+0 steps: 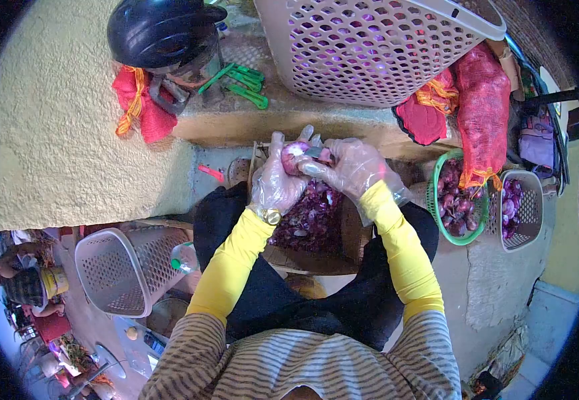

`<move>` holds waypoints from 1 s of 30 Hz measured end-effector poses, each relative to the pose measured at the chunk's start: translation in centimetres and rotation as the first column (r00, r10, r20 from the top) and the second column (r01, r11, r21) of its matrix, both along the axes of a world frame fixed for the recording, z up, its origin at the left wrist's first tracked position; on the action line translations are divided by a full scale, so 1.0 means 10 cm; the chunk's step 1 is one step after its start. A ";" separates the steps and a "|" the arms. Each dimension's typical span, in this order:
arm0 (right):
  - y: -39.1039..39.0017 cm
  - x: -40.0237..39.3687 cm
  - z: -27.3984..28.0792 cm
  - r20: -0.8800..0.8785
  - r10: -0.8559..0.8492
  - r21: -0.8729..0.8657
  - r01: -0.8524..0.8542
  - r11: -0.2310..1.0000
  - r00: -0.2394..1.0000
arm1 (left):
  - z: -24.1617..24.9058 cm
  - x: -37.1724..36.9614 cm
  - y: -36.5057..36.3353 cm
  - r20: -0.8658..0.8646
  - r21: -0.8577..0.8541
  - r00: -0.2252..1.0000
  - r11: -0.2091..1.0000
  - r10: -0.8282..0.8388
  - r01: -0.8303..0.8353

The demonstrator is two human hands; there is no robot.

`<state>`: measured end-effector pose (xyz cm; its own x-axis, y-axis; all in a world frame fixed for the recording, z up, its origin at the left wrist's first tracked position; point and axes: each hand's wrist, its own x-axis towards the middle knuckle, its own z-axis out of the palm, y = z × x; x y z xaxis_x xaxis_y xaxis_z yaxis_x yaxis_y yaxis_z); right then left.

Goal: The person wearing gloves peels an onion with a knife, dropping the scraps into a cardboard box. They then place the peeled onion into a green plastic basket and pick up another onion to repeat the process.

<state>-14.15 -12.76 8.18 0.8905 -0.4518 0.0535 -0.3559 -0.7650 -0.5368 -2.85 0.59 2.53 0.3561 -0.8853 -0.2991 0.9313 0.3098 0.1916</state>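
My left hand (276, 181), in a clear plastic glove, grips a red onion (293, 159) with a pale patch on top. Against the onion's right side lies the short blade of a small knife (314, 152). My right hand (357, 168), gloved the same way, is closed around the knife's handle, which its fingers mostly hide. Both hands are above a cardboard box (353, 230) between my knees. Purple onion skins (306, 223) fill much of the box.
A large perforated basket (369, 60) of onions stands on the ledge ahead, near green cutters (246, 87) and a dark helmet (159, 33). To the right are a green basket (433, 207) of onions, a grey basket (533, 207) and a red mesh sack (483, 100). Another basket (113, 273) stands left.
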 end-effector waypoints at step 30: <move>-0.05 0.00 -0.04 -0.057 0.068 0.043 -0.066 0.997 0.996 | 0.09 0.02 0.04 0.086 0.084 0.996 0.996 -0.006 -0.001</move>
